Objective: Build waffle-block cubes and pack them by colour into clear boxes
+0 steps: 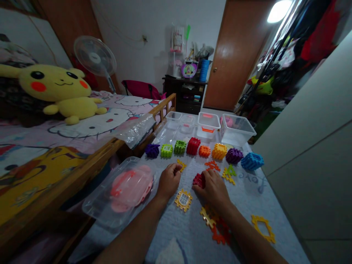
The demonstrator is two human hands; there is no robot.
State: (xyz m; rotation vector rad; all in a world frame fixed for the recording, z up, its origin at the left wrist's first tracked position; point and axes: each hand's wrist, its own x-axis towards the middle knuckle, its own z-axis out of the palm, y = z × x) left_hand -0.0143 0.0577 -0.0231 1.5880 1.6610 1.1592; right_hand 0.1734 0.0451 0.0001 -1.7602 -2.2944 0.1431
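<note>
Cupping red block [199, 180] | right hand [211, 189] fingers half-closed | left hand [169, 180] fingers curled

Your right grip [211, 189] is curled over a red interlocking plastic block [199, 180], its notched edges showing past your fingers. Your left grip [169, 180] is curled too, just beside a small yellow notched piece [181, 165] lying flat. A yellow notched square frame [183, 200] with a white grid centre lies flat, below and between both grips.
</note>
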